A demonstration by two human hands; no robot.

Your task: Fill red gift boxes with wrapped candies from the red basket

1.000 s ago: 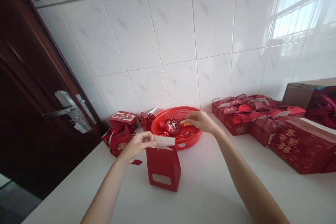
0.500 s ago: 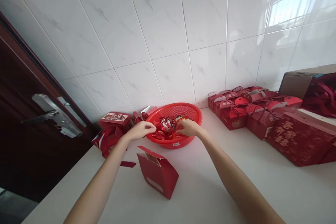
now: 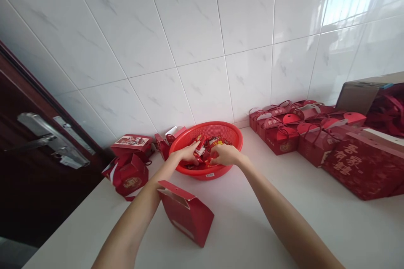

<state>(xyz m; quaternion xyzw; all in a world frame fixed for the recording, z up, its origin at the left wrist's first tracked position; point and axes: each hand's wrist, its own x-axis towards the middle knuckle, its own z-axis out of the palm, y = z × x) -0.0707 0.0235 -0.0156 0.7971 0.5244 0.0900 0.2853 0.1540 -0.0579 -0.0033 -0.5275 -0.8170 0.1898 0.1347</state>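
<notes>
A red plastic basket (image 3: 238, 143) holds several shiny red wrapped sweets (image 3: 202, 151). My left hand (image 3: 188, 154) is inside its left part, the fingers spread around the wrappers and touching them. Across from it, my right hand (image 3: 224, 154) dips into the sweets, fingers curled downward. The fingertips are partly hidden, so whatever they pinch cannot be made out. In front of the basket a red paper gift box (image 3: 189, 216) stands upright on the white table, its top slot gaping, close beside my left forearm.
Filled-looking red gift boxes with cord handles (image 3: 284, 141) stand in rows at right, by a larger red bag (image 3: 362, 166) and a cardboard box (image 3: 356, 96) of red ribbons. More red boxes (image 3: 131, 174) sit at left, near a door handle (image 3: 47, 138). A tiled wall backs the table.
My left hand has moved right, from the basket's rim into the sweets. My right hand stays among them. The view has shifted slightly.
</notes>
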